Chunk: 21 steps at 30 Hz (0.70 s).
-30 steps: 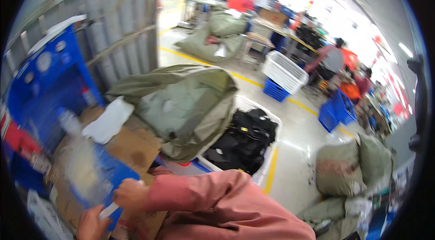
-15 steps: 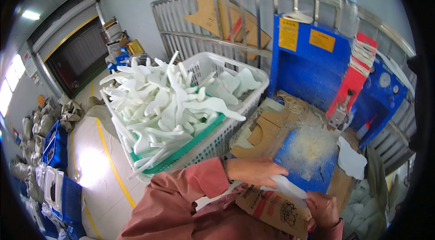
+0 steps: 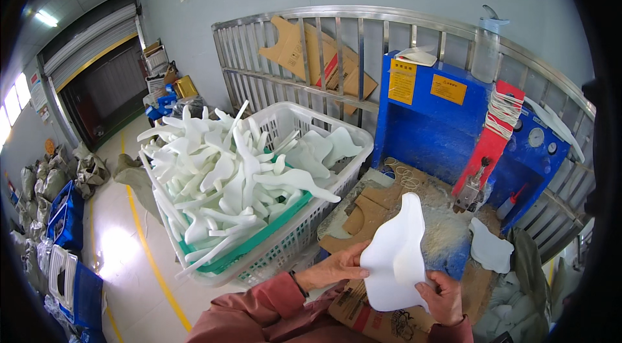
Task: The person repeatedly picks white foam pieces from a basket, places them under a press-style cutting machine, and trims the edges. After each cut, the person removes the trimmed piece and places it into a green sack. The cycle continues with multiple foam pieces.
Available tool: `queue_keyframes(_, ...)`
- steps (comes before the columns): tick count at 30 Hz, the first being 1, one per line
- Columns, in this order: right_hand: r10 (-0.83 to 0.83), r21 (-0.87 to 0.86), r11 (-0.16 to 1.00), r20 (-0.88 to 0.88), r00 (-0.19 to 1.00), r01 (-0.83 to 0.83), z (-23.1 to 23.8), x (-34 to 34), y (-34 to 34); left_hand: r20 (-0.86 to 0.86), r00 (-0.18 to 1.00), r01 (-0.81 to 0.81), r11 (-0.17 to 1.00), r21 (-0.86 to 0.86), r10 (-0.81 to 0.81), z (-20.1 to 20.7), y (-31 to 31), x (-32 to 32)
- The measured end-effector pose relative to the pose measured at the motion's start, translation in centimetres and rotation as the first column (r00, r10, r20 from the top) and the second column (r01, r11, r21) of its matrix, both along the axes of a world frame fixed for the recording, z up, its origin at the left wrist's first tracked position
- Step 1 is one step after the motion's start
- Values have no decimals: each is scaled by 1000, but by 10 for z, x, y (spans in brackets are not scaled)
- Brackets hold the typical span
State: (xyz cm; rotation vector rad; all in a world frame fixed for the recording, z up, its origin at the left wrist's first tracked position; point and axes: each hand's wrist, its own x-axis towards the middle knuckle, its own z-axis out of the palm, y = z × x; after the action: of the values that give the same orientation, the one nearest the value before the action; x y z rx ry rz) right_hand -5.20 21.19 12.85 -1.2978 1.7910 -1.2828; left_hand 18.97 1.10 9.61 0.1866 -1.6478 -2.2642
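Observation:
Between my hands stands a white curved sheet piece, smooth, with a wavy outline and a narrow top, its broad face showing. My left hand pinches its left edge, thumb on the face. At the lower right edge my right hand grips it with thumb and fingers. Behind the piece lies a blue plate strewn with pale dust. Below my hands is a printed cardboard sheet. To the left, a white plastic basket holds a heap of similar white pieces and a green basket.
A blue machine with gauges and a red arm stands ahead right. One more white piece lies beside the dusty plate. A metal railing runs behind. Blue crates and sacks line the floor at far left.
The white piece has been raised and turned from nearly edge-on to upright, its broad face showing. Both hands still grip it, the left now lower on its edge. The view has tilted upward slightly.

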Motion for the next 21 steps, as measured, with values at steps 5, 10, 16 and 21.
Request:
queue_keyframes(5, -46, -29, 998, 189, 981, 52, -2, -1, -17, 0, 996, -80, 904, 420, 88, -10, 2, -19)
queue_keyframes(10, -37, 56, 998, 93, 995, 32, 2, -13, -38, 152, 966, -250, 913, 324, 210, -7, -2, -25)
queue_keyframes(16, 199, 27, 973, 415, 888, -230, -27, -33, -73, 242, 905, -330, 936, -118, 350, -17, -15, -37)
queue_keyframes(21, 177, 75, 964, 541, 822, -257, -36, -44, -87, 320, 902, -221, 945, -240, 291, -22, -14, -49)
